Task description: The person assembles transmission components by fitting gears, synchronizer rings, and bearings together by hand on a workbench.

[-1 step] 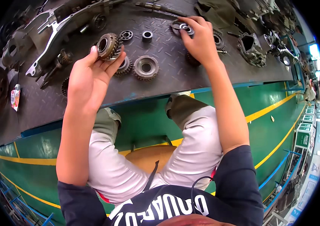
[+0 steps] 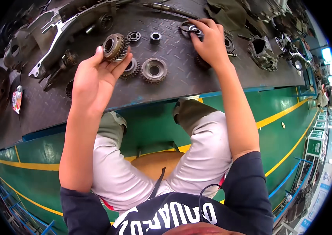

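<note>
- Steel gear (image 2: 114, 47), toothed and hollow-bored, sits raised off the bench (image 2: 181, 74) in the left hand (image 2: 95, 76), pinched at its rim.
- Right hand (image 2: 212, 41) presses fingers closed on a small ring part (image 2: 191, 28), far side of bench.
- Advice: hold gear by the rim, bore clear; steady the ring flat.
- Containers: none visible; two more gears (image 2: 153, 70) and two bearings (image 2: 155, 37) lie loose on the plate.

I count 2 hands: left hand (image 2: 93, 80), right hand (image 2: 211, 41). 3 gears in clear view: 1 held gear (image 2: 114, 47), 2 flat on the bench (image 2: 131, 68) (image 2: 154, 70). 2 small bearings (image 2: 134, 36) (image 2: 155, 37). 1 long aluminium casing (image 2: 62, 29). More parts, too cluttered to count.
</note>
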Demonstrator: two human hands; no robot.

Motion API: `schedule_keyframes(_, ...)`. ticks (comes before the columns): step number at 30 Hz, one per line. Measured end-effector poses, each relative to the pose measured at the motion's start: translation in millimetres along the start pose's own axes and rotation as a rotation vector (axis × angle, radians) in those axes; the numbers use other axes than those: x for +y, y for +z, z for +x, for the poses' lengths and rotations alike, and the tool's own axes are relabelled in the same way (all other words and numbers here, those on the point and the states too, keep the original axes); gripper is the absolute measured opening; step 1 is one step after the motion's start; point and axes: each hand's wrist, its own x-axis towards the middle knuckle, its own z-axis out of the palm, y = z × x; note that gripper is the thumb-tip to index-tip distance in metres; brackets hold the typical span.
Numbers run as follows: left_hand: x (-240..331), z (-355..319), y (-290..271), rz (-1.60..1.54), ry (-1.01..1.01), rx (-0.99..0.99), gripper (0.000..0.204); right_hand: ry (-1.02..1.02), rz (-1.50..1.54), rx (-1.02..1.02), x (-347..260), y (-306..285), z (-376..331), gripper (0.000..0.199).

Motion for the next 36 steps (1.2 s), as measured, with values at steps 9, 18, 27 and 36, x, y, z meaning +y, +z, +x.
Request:
schedule_keyframes(9,1.4,11.0,-7.2,-0.187,-0.05,0.183,0.031,0.004,0.116,0.01,-6.8,0.0,3.8,0.014)
schedule_keyframes(18,8.1,13.3,-31.1,-0.399,-0.093,-0.017,0.04,0.272,0.51,-0.142,-43.7,-14.0,4.5,0.017)
schedule_keyframes(27,12.1,6.6,-29.1,-0.444,-0.13,-0.261,0.056,0.351,0.724,-0.321,-86.6,-23.5,1.5,0.022)
schedule_keyframes(36,31.2,3.4,-25.5,-0.33,-0.083,-0.131,0.042,0.378,0.483,-0.37,-66.7,-14.2,-1.1,0.028)
